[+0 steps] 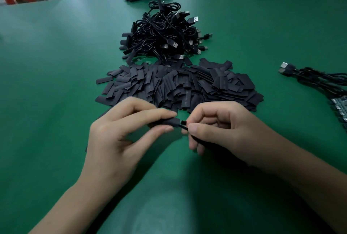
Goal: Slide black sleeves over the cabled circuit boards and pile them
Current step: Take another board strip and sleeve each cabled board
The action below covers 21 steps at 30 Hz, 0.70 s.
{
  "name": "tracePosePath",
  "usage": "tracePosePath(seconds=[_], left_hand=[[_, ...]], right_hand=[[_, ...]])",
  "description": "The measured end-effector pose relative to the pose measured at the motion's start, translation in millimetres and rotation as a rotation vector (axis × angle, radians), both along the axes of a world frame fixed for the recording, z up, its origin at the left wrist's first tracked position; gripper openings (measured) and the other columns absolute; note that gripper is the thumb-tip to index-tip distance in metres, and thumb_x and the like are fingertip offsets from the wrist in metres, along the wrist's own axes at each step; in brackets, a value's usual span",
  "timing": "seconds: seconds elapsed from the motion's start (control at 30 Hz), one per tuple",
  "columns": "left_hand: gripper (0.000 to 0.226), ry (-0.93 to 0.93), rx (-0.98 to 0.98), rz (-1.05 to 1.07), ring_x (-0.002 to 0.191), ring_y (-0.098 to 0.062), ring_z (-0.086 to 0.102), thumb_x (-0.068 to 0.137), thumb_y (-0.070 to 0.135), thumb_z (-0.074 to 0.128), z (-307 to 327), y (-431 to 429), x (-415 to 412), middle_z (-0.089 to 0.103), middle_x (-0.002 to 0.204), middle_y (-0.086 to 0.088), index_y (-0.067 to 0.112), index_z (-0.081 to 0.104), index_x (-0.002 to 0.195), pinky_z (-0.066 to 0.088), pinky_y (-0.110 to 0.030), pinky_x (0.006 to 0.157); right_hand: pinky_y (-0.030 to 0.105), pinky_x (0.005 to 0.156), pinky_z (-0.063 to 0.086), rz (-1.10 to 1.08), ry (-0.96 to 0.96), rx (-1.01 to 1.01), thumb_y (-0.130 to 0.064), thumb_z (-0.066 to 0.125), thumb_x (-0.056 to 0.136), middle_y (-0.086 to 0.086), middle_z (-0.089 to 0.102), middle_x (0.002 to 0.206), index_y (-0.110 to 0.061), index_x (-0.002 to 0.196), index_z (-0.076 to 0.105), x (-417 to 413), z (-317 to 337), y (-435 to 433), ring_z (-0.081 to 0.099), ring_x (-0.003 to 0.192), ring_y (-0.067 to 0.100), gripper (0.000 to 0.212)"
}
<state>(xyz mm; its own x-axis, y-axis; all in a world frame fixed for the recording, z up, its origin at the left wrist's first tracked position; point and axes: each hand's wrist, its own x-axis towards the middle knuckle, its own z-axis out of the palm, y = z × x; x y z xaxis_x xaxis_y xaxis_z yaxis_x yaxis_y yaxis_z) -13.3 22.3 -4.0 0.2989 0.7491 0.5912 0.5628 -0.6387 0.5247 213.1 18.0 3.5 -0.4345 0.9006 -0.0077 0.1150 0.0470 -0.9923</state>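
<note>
Threading looks to be the step in hand. Low in the middle of the frame a black sleeve (168, 122) is pinched between thumb and forefinger of the left hand (120, 136). Its mouth meets the short dark end of a cabled circuit board (183, 123), which the right hand (216, 130) grips in curled fingers. How far the board sits inside cannot be told, since most of it is hidden.

The next move probably calls for keeping the sleeve's mouth open and level while the right hand pushes straight along it, then laying the piece on the pile.

Just above the hands spreads a heap of loose sleeves (178, 85), and above that, at centre, is the pile of sleeved cables (163, 34). At the right edge lie bare boards (339, 109) and a cable bundle (315, 79), all on the green table (56, 55).
</note>
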Motion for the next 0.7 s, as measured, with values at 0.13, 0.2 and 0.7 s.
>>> tracePosePath(seconds=[0.13,0.2,0.7], left_hand=[[0.031,-0.051,-0.017,0.134,0.087,-0.009,0.059,0.083,0.026,0.076,-3,-2,7,0.057,0.101,0.002,0.028,0.074,0.114,0.044,-0.016,0.083],[0.034,-0.093,-0.014,0.158,0.085,-0.008,0.061,0.083,0.029,0.077,-2,-4,9,0.059,0.102,0.005,0.028,0.072,0.117,0.044,-0.012,0.084],[0.050,-0.114,0.093,0.098,0.105,-0.020,0.067,0.082,0.034,0.083,1,-7,9,0.068,0.112,-0.004,0.009,0.068,0.123,0.056,-0.038,0.089]], right_hand=[[0.025,0.064,0.055,-0.123,-0.117,0.239,-0.014,0.068,0.097,0.001,0.072,0.075,-0.017,0.087,0.068,-7,-4,-7,0.069,0.064,0.014,0.011],[0.025,0.062,0.053,-0.208,-0.179,0.373,-0.015,0.070,0.095,-0.004,0.068,0.070,-0.020,0.085,0.067,-12,-6,-11,0.067,0.061,0.013,0.012],[0.018,0.064,0.047,-0.290,-0.289,0.639,-0.021,0.071,0.093,-0.023,0.060,0.076,-0.022,0.091,0.071,-19,-6,-16,0.064,0.072,0.005,0.002]])
